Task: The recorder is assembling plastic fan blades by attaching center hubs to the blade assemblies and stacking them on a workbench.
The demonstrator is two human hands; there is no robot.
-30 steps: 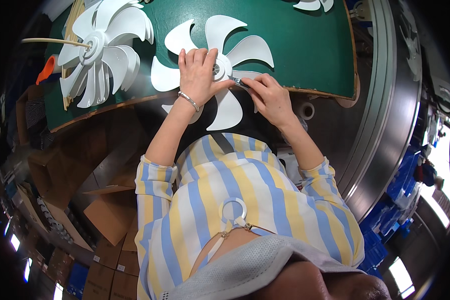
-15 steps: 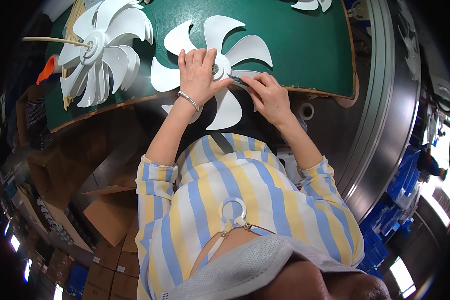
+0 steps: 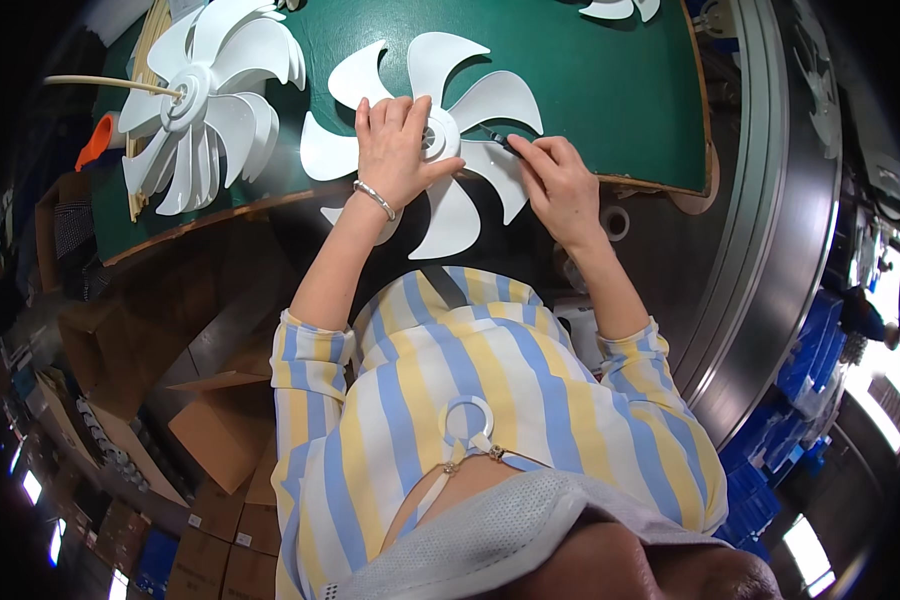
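Note:
A white fan blade wheel (image 3: 485,98) with several curved blades lies on the green tabletop, partly overhanging the front edge. My left hand (image 3: 395,145), with a bracelet at the wrist, lies over the left side of its hub, holding it with fingers and thumb and hiding part of it. In my right hand (image 3: 560,185) is a small dark-handled knife (image 3: 503,141), pinched between thumb and fingers. Its thin tip points at the gap between two blades, right of the hub. Whether the tip touches the plastic I cannot tell.
At the left, more white fan blade wheels (image 3: 240,130) are stacked on a thin wooden rod (image 3: 100,79). An orange object (image 3: 95,143) sits beside them. Cardboard boxes (image 3: 220,430) stand on the floor at left. A metal rail structure (image 3: 745,290) runs along the right.
My right hand and the knife have moved right and slightly away from the hub, toward the gap between blades. The wheel has shifted very slightly; my left hand stays on it.

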